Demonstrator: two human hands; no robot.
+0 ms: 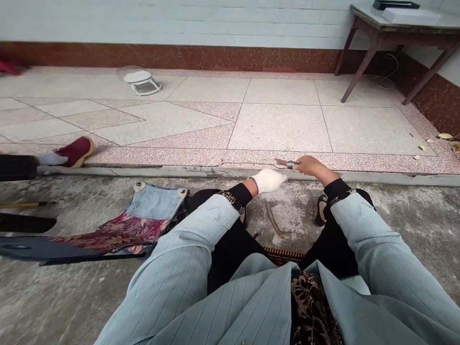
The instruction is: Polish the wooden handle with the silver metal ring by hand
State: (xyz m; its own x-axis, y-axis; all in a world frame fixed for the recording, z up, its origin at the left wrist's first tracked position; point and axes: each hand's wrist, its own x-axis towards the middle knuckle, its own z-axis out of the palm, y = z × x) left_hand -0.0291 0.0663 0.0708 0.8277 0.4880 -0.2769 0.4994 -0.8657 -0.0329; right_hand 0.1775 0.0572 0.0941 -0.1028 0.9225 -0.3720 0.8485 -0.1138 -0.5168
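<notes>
Wire-bound tool (287, 164), where is it?

In the right hand (311, 166), bare fingers clamped round it, by the step's edge (179, 171); the white-gloved left hand (269, 180) is near, whether its fingers close I cannot tell

And the surface, the room?

Speckled terrazzo (280, 129) stretching back to the pale wall (215, 26); rough concrete (406, 206) below, a curved stick (275, 223) lying on it

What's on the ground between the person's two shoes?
A bent stick lies there on the bare concrete, nearer the left shoe than the right shoe. The head view shows it.
</notes>
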